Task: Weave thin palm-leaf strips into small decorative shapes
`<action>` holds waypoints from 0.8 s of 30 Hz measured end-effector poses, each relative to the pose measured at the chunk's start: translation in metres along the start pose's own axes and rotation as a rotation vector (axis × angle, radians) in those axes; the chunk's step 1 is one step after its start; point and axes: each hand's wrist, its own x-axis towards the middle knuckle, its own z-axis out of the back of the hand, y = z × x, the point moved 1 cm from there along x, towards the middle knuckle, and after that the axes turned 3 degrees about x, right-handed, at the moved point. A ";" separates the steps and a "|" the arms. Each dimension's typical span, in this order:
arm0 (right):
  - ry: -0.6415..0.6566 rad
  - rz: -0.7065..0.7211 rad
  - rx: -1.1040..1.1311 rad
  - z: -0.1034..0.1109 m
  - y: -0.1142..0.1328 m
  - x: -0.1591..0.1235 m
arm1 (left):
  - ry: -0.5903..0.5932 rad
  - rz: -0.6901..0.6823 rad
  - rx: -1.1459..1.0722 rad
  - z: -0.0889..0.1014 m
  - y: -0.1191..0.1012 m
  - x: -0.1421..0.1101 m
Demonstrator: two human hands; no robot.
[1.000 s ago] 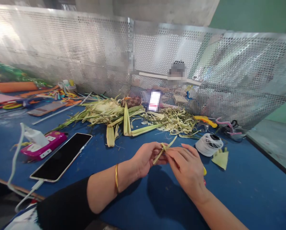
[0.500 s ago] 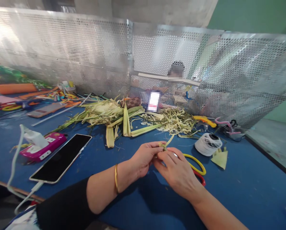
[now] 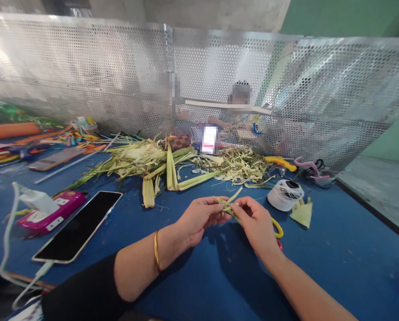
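Between my hands, above the blue table (image 3: 199,276), are pale green leaf strips (image 3: 233,195) that cross one another. My left hand (image 3: 201,219), with a gold bangle (image 3: 156,250) on its wrist, pinches them between thumb and fingers. From the other side my right hand (image 3: 257,226) pinches the same strips with thumb and forefinger. Partly hidden behind the right hand are yellow (image 3: 278,227) and red loops, which look like handles. A folded leaf piece (image 3: 302,213) lies farther right, beside a spool of white thread (image 3: 285,195).
Heaps of leaf strips (image 3: 136,158) and shreds (image 3: 242,166) lie along a perforated metal screen (image 3: 119,80). A cabled phone (image 3: 79,225) and a magenta power strip (image 3: 52,211) are at left. A yellow tool (image 3: 281,163) is at the back right. A person sits behind the screen.
My right hand has turned and drawn slightly to the right, so the crossing strips show more between the hands. The whole view has shifted a little.
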 end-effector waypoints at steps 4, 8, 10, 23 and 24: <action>0.082 -0.174 0.192 -0.004 -0.001 0.001 | -0.037 -0.045 0.100 0.000 0.001 0.000; 0.083 -0.177 0.229 -0.001 0.002 0.000 | -0.139 -0.095 0.100 0.002 0.000 0.003; 0.114 -0.050 0.117 0.003 0.004 0.000 | -0.178 -0.093 0.091 0.005 -0.002 0.005; 0.088 0.888 -0.521 0.011 0.014 0.000 | -0.189 -0.167 0.364 -0.001 -0.002 0.000; 0.078 0.852 -0.489 0.011 0.014 0.000 | -0.170 -0.167 0.377 -0.002 -0.001 -0.001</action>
